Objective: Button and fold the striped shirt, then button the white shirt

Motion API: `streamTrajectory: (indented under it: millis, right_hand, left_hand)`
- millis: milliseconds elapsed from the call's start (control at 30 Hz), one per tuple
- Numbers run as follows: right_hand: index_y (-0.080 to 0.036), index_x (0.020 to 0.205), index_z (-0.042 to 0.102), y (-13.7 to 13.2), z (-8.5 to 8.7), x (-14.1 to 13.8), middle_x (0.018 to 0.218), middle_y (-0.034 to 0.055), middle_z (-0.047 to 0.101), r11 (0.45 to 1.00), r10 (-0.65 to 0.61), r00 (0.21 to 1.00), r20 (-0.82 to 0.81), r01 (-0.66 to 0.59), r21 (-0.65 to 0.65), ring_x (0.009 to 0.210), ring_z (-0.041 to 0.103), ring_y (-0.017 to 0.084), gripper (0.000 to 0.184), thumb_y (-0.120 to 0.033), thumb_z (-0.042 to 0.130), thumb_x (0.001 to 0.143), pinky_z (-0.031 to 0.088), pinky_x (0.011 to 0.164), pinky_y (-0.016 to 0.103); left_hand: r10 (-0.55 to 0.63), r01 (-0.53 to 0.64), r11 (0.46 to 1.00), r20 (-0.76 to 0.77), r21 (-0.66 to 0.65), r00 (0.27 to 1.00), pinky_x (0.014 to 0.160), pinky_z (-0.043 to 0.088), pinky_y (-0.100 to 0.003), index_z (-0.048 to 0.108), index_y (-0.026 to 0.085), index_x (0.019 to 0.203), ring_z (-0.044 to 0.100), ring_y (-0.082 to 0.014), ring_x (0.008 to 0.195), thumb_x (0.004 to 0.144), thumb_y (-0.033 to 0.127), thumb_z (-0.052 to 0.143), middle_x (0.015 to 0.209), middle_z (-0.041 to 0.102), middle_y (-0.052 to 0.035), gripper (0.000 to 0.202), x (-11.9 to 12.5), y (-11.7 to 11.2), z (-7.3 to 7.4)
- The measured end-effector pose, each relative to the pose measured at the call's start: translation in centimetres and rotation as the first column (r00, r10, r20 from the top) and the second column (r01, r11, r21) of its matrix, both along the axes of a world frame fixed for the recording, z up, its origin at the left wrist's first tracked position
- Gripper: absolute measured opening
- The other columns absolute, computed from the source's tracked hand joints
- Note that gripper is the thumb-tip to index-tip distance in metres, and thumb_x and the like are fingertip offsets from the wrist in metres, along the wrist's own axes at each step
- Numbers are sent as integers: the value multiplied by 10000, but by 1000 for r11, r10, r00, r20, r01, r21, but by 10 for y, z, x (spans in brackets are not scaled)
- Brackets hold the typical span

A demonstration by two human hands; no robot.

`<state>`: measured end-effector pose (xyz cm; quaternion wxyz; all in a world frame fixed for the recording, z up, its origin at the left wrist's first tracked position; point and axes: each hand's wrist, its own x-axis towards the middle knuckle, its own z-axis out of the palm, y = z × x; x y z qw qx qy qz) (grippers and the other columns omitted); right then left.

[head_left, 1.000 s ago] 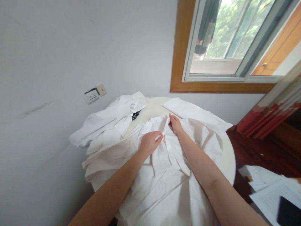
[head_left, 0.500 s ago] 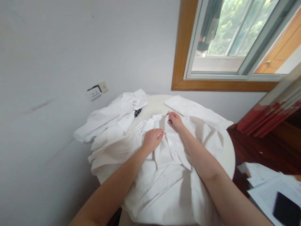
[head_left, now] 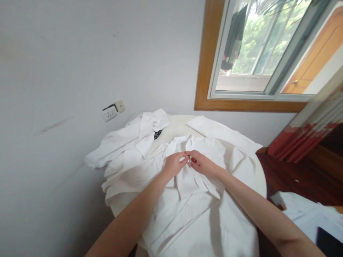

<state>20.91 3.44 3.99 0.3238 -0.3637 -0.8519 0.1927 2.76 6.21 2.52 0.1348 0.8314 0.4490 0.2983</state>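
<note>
A white button-up shirt point(head_left: 198, 214) lies spread on a round white table point(head_left: 261, 178), collar toward the wall. My left hand point(head_left: 173, 165) and my right hand point(head_left: 203, 164) meet over the shirt's front placket just below the collar. Both hands have their fingers curled in a pinch on the fabric there, fingertips nearly touching each other. What sits between the fingertips is too small to make out beyond the cloth.
A crumpled pile of white garments point(head_left: 128, 141) lies at the table's left, against the wall. A folded white shirt point(head_left: 219, 130) lies at the back right. A wall socket point(head_left: 112, 110) and a window point(head_left: 257, 53) stand behind. Papers point(head_left: 308, 217) and a dark phone point(head_left: 328, 242) lie at lower right.
My right hand has drawn back from the collar's far edge toward me and now meets my left hand at the placket. The left hand has barely shifted.
</note>
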Motion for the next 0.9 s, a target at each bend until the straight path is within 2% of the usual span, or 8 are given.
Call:
streamTrajectory:
  millis: [133,367,500,700,833,900]
  right_hand:
    - [-211,1185,495,4,-21,-3,947,56,574,990,-138,988,-69,138,0,789,542,158,378,-150,501,812,458,750,302]
    - [-210,918,579,4,-28,-4,813,8,568,984,-179,973,-142,178,-18,704,517,132,118,-203,551,804,427,665,254]
    - [-203,860,600,6,-27,-1,762,2,578,980,-198,961,-194,191,-53,662,514,127,79,-239,577,794,418,626,245]
    - [-200,761,607,6,-19,1,720,9,583,976,-217,940,-262,202,-84,652,522,131,98,-290,586,795,416,605,248]
    - [-211,700,582,7,-17,-1,744,22,578,981,-194,932,-305,189,-49,701,523,146,152,-323,588,802,426,633,270]
    - [-214,679,572,7,-17,-1,765,30,583,982,-183,928,-326,185,-24,736,527,159,171,-341,607,788,435,661,290]
  left_hand:
    - [-108,108,994,46,-1,993,839,439,-278,652,209,882,603,-167,919,850,291,517,952,679,-21,161,0,3,-4]
    - [-160,161,987,41,-23,986,786,431,-269,653,200,847,579,-166,852,848,374,529,849,654,-27,213,-3,7,-5]
    - [-182,188,980,104,-60,978,781,422,-254,670,210,826,582,-159,848,838,372,542,849,665,-16,207,-3,5,0]
    - [-152,175,979,197,-106,969,732,416,-233,663,193,800,581,-141,796,848,317,502,807,663,-7,209,0,0,6]
    - [-153,179,979,219,-101,964,696,411,-223,633,181,769,557,-128,743,862,303,461,751,633,4,230,2,-1,8]
    - [-108,142,983,260,-117,960,681,414,-217,615,173,773,549,-123,720,872,313,439,729,618,9,245,2,0,9]
